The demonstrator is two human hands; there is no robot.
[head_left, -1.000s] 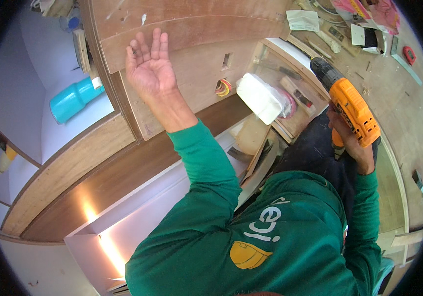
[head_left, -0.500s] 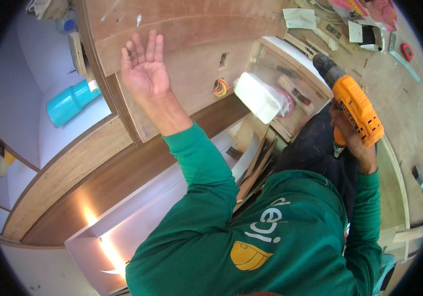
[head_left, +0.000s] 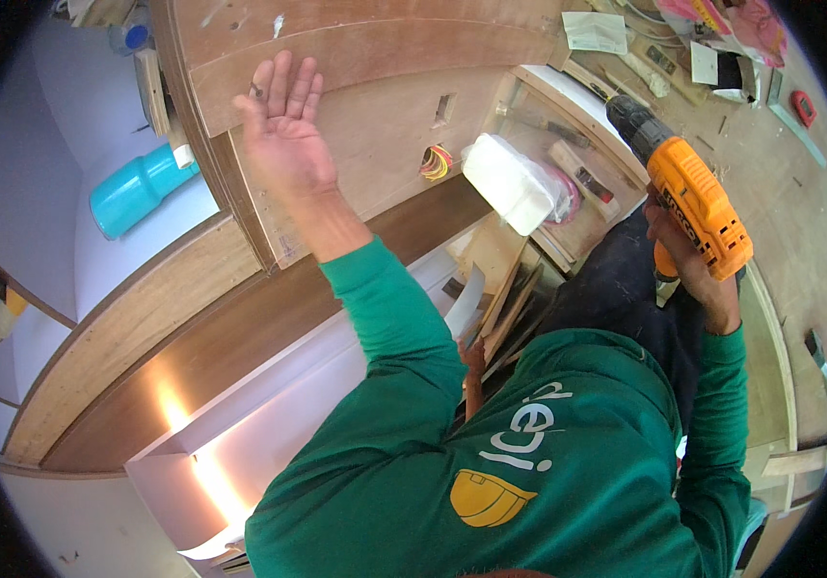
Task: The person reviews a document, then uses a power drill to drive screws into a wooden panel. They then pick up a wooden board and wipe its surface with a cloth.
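My left hand [head_left: 290,144] is raised palm up in front of the curved wooden panel [head_left: 385,53], most fingers stretched out. A small dark thing [head_left: 257,91] shows between thumb and forefinger, too small to name. My right hand [head_left: 688,250] wraps round the handle of an orange cordless drill [head_left: 701,197], beside my dark trousers. The drill's black chuck [head_left: 633,125] points up and left, toward a wooden frame. A bundle of coloured wires [head_left: 436,162] pokes out of the panel, below a small rectangular cut-out [head_left: 443,108].
A white foam box [head_left: 508,183] sits beside a wood-handled tool [head_left: 587,183]. A turquoise tumbler [head_left: 139,193] lies in the left compartment. Right: a red tape measure [head_left: 803,108] and a try square [head_left: 794,120]. Another person's hand [head_left: 472,364] shows by wood offcuts [head_left: 510,308].
Another person's hand and forearm have come into view beside the wood offcuts. My left hand has shifted and turned slightly; my right hand keeps the drill in nearly the same place.
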